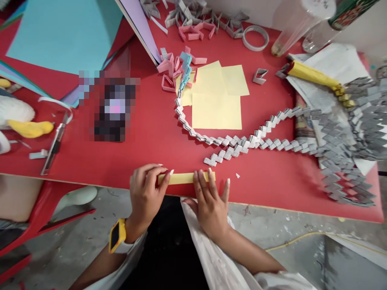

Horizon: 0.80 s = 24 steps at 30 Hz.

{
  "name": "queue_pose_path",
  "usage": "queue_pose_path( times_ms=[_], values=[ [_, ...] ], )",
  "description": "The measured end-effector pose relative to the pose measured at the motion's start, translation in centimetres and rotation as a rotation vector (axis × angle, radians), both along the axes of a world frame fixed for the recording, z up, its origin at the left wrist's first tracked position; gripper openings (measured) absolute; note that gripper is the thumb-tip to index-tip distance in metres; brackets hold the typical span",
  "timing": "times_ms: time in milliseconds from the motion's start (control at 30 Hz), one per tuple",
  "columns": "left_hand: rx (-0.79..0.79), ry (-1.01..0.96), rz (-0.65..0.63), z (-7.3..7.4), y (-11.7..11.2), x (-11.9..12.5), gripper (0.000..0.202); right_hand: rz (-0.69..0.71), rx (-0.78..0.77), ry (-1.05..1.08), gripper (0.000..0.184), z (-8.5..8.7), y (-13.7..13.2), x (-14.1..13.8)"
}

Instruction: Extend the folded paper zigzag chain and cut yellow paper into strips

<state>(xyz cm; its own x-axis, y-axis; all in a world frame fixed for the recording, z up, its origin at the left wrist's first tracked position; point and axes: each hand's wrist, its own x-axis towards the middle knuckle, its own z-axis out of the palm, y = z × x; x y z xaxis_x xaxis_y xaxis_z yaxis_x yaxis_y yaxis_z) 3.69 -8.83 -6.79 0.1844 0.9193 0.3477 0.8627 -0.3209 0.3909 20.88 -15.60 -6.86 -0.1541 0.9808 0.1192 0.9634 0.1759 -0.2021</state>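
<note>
A narrow yellow paper strip point(181, 178) lies flat along the front edge of the red table. My left hand point(148, 189) pinches the strip's left end between thumb and fingers. My right hand point(211, 197) rests on its right part, fingers stretched out and lying flat on the paper. Just beyond the hands, a zigzag chain of folded grey printed paper point(232, 151) reaches to the right. Another folded chain point(189, 127) curves up to a light-blue end. Yellow paper sheets point(217, 112) lie behind the chains.
Pink folded links point(169, 82) and grey ones point(193, 14) lie at the back, near a tape roll point(255, 38). A box cutter point(54, 145) and coloured sheets point(66, 32) are on the left. Folded-paper work point(341, 161) covers the right end, near a clear cup point(302, 24).
</note>
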Motion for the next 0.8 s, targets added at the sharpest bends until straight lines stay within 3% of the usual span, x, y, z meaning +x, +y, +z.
queue_pose_path(
  times_ms=[267,333,433,533,700,800],
  values=[
    [0.02,0.073,-0.108,0.0,1.4,-1.5,0.011,0.037,0.109,-0.027,0.041,0.4,-0.5,3.3],
    [0.145,0.132,-0.217,0.6,1.1,-1.7,0.02,0.031,0.173,-0.016,0.037,0.5,-0.7,3.4],
    [0.288,0.21,-0.479,1.7,-0.1,-1.3,0.032,-0.024,0.271,-0.003,0.032,0.6,-1.0,3.6],
    [0.228,0.261,-0.601,2.3,-0.7,-0.1,0.029,-0.006,0.303,0.001,0.032,0.7,-1.0,4.2],
    [0.13,0.261,-0.72,1.9,0.3,0.7,0.027,0.2,0.266,0.025,0.024,0.7,0.0,5.1],
    [0.105,0.172,-0.725,1.5,0.6,0.7,0.026,0.206,0.216,0.081,0.014,0.9,0.9,4.8]
  ],
)
